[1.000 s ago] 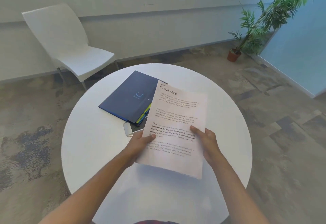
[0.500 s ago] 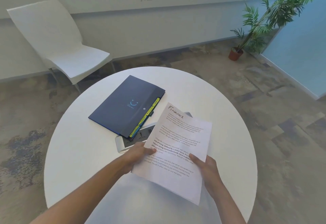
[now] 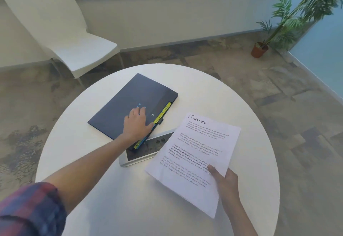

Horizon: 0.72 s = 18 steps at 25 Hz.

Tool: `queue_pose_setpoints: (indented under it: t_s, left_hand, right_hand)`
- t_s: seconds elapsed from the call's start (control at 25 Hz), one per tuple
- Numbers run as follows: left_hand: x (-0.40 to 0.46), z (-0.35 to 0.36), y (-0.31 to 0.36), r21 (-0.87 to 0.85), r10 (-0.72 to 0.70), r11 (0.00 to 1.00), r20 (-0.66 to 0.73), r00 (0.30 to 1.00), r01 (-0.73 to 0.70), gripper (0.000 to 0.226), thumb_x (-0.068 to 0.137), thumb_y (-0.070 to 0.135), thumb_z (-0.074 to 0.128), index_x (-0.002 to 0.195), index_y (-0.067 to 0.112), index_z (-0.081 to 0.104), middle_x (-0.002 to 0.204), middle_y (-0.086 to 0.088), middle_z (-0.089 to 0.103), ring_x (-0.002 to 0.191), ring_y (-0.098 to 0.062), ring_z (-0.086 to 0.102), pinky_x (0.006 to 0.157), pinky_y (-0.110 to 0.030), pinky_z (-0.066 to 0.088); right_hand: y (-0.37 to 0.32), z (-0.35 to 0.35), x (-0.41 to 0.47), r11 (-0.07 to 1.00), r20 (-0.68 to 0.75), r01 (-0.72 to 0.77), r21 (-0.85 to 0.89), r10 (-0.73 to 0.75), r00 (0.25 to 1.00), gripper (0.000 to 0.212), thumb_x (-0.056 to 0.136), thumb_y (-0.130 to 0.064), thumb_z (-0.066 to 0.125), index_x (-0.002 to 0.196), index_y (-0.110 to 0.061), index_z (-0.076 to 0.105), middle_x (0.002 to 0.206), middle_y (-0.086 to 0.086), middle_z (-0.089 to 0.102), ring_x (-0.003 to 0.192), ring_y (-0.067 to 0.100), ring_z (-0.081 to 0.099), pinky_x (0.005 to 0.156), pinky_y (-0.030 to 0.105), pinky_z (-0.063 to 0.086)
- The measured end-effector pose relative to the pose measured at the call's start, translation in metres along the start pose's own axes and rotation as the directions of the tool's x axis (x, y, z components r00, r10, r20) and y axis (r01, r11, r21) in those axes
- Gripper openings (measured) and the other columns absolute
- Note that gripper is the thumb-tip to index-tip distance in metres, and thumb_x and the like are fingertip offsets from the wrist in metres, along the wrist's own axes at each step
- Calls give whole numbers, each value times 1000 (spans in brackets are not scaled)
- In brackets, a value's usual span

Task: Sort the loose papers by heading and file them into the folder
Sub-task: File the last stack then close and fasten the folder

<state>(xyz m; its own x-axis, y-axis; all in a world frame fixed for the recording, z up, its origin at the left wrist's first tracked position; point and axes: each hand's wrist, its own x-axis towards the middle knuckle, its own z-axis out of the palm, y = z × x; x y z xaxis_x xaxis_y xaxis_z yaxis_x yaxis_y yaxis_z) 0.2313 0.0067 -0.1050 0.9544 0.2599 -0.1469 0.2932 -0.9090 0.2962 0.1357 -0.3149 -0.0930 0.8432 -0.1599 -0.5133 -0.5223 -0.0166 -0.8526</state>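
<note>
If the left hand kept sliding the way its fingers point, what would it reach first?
The left hand already rests on the dark folder; straight on comes more cover, then its far edge and bare table, apparently.

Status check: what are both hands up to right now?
Left hand flat on closed folder. Right hand pinching Finance papers. Folder partly overlapping tablet.

left arm: stretched way out forward across the table; forearm bare, plaid sleeve [image 3: 27, 211] pushed up near the elbow
left hand [image 3: 136, 124]: palm down, flat on the navy folder [image 3: 118, 113]; fingers pretty much straight and pointing away; thumb out to the right by the tabbed edge
right arm: bent in closer to the body; forearm bare
right hand [image 3: 225, 182]: pinching the Finance paper [image 3: 194, 154] at its lower right edge; thumb on top, fingers tucked underneath
</note>
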Motion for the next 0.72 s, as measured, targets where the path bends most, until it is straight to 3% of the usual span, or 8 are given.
queue_pose_setpoints:
  t_s: [0.08,0.24,0.36,0.44,0.52,0.6,0.72]
  left_hand:
    - [24,7,-3,110,-26,994,45,999,21,77,87,59,56,144,12,35,150,-14,38,141,-32,29,114,-53,28]
    - [52,9,7,99,-132,988,148,980,118,97,81,62,63,152,13,19,160,-19,19,149,-39,9,118,-61,9]
    - [56,6,13,186,-170,974,212,962,131,101,79,61,67,153,14,18,161,-21,16,149,-44,8,116,-63,9]
    - [59,5,13,209,-192,967,235,953,143,95,76,60,69,148,13,29,156,-23,26,144,-45,23,113,-61,23]
    - [60,3,13,216,-151,971,234,960,100,78,76,55,68,134,9,43,139,-22,46,127,-40,45,97,-50,45]
    - [56,-3,14,229,-34,973,220,975,-18,53,80,44,65,115,7,51,109,-14,60,99,-30,56,74,-37,48]
    - [49,-14,16,283,113,942,228,967,-177,26,85,20,54,105,5,51,69,-2,47,69,-25,51,59,-32,44]
  right_hand:
    - [-2,2,3,1000,-1,0,-12,0,1000,14,89,-12,72,103,-12,74,97,3,79,89,24,76,80,42,60]
    - [-3,9,9,1000,15,-10,-16,10,1000,15,89,-12,72,104,-11,74,98,2,79,89,22,76,82,42,59]
    - [-3,12,11,1000,22,-12,-22,12,1000,16,89,-13,73,105,-11,74,97,1,79,89,22,76,82,42,60]
    - [-3,13,12,1000,22,-18,-21,19,1000,17,88,-13,73,105,-10,74,97,1,79,90,23,76,82,43,60]
    - [-3,14,11,999,27,-29,-17,29,999,16,88,-13,73,104,-10,74,97,1,79,90,23,76,83,43,60]
    - [-2,15,10,999,37,-41,-14,41,998,15,89,-12,73,103,-10,74,96,2,79,89,24,76,83,44,60]
    - [-3,19,7,999,48,-49,-13,50,998,14,88,-12,73,102,-10,74,96,3,79,90,26,76,84,46,60]
